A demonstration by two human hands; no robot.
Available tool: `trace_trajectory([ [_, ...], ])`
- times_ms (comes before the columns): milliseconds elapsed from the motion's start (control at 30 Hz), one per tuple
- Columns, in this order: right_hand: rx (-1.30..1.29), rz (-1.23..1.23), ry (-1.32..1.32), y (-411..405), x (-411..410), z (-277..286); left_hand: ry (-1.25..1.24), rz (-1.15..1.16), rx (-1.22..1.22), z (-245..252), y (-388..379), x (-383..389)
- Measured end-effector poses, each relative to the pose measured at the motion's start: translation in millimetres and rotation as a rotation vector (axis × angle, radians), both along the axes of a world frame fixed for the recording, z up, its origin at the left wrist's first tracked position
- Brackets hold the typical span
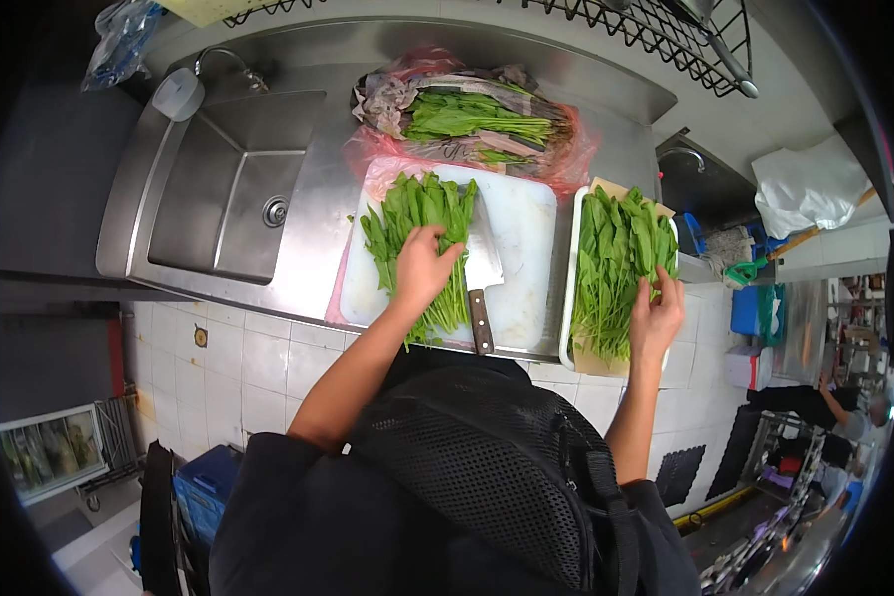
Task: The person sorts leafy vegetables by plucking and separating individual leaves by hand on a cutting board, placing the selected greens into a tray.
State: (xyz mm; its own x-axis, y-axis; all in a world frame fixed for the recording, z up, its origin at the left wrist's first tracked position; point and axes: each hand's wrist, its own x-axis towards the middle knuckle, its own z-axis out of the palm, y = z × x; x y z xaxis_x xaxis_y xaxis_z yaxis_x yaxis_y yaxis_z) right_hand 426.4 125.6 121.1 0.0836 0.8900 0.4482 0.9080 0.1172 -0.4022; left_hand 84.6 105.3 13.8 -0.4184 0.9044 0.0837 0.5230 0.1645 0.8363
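Observation:
My left hand [426, 270] rests with parted fingers on a bunch of leafy greens [395, 223], which lies on a white cutting board [525, 246]. Right beside the bunch, a cleaver [483, 257] lies flat, its wooden handle towards me. My right hand [657, 316] touches the right edge of more leafy greens [603, 261] in a white tray [566, 328] lined with brown paper; whether its fingers grip any leaves is unclear. Behind the board, further greens [469, 119] lie in newspaper inside an opened pink plastic bag [581, 153].
A steel sink [194, 208] is set into the counter at the left, with a plastic container [178, 94] and a faucet [227, 54] at its back corner. A black wire rack [641, 41] hangs above the counter. Other people [857, 425] are far off at the right.

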Motion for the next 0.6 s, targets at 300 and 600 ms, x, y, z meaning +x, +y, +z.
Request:
trace_trajectory([
  [300,-0.457,0.449,0.646,-12,-137,-61,-1.344,-0.021,-0.049,18,1,-29],
  [600,-0.651,0.596,0.858,-31,-187,-69,-1.471,-0.162,-0.058,75,-17,-24],
])
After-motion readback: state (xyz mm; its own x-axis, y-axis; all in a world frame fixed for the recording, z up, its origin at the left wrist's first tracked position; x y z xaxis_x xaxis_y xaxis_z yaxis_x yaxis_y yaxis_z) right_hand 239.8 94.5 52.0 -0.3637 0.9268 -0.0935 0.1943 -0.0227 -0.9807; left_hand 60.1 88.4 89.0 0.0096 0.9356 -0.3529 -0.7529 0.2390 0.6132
